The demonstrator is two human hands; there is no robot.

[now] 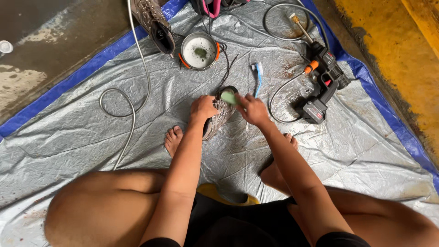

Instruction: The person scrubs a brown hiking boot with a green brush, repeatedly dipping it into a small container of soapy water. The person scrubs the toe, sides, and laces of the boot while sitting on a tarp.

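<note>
A muddy grey shoe [218, 118] stands on the silver tarp [82, 137] between my bare feet. My left hand [202, 109] grips its left side and steadies it. My right hand [252, 110] is shut on a small green sponge [228, 97], which presses on the shoe's top opening. Dark laces trail from the shoe toward the back.
A second boot [154, 22] lies at the back left beside a round bowl of foamy water [199, 50]. A blue-and-white toothbrush [257, 77] lies just past my right hand. A black handheld washer gun [323, 82] with grey hoses [132, 98] sits right. Yellow-stained concrete borders the tarp's blue edge [393, 123].
</note>
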